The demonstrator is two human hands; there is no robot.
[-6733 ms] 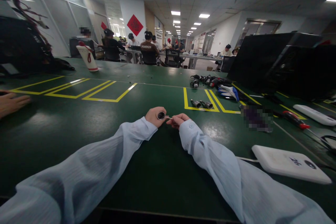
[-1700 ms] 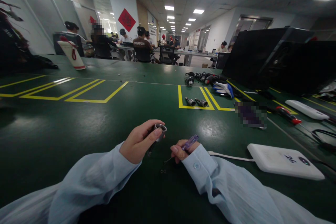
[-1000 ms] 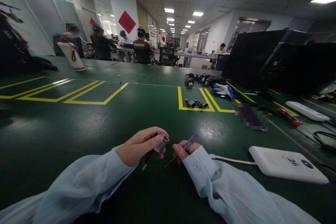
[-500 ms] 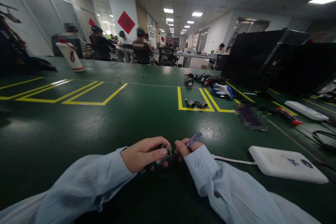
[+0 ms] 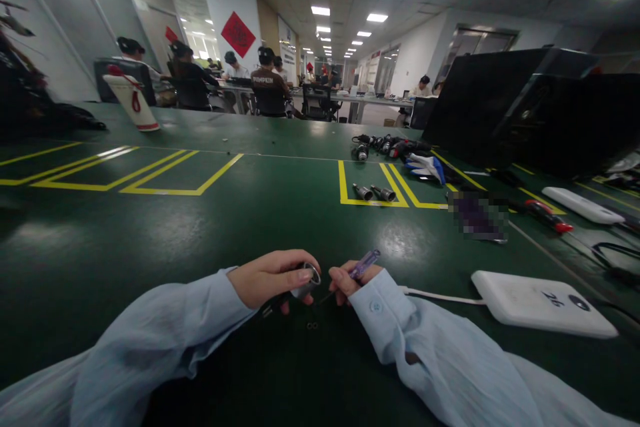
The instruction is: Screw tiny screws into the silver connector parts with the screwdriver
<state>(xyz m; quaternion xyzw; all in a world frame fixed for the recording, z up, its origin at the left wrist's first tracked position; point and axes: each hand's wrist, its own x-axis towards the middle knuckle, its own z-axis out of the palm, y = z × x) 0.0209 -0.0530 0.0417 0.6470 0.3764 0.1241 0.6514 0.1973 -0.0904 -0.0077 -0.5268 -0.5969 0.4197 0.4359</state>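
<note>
My left hand (image 5: 273, 277) is wrapped round a metal cylindrical connector (image 5: 303, 289), its round open end tilted up and to the right. A darker tail of it shows below the palm. Between the fingers of my right hand (image 5: 347, 282) is a small screwdriver with a see-through purple handle (image 5: 365, 264). Its thin shaft slants down and left toward the connector; the tip is too dark to make out. Two small rings (image 5: 313, 325) lie on the green table (image 5: 280, 230) below the hands. Farther back, two similar metal connectors (image 5: 384, 194) rest inside a yellow-taped box.
To the right lies a white power bank (image 5: 543, 303) with a white cable. Behind it are a blurred-out flat object (image 5: 477, 217), a red-black screwdriver (image 5: 549, 216), and blue-white gloves (image 5: 425, 167). A paper cup (image 5: 133, 101) stands far left. People sit at desks beyond.
My left hand and the connector have shifted slightly left, widening the gap to my right hand. Both hands keep their hold. The whole view has tilted a little.
</note>
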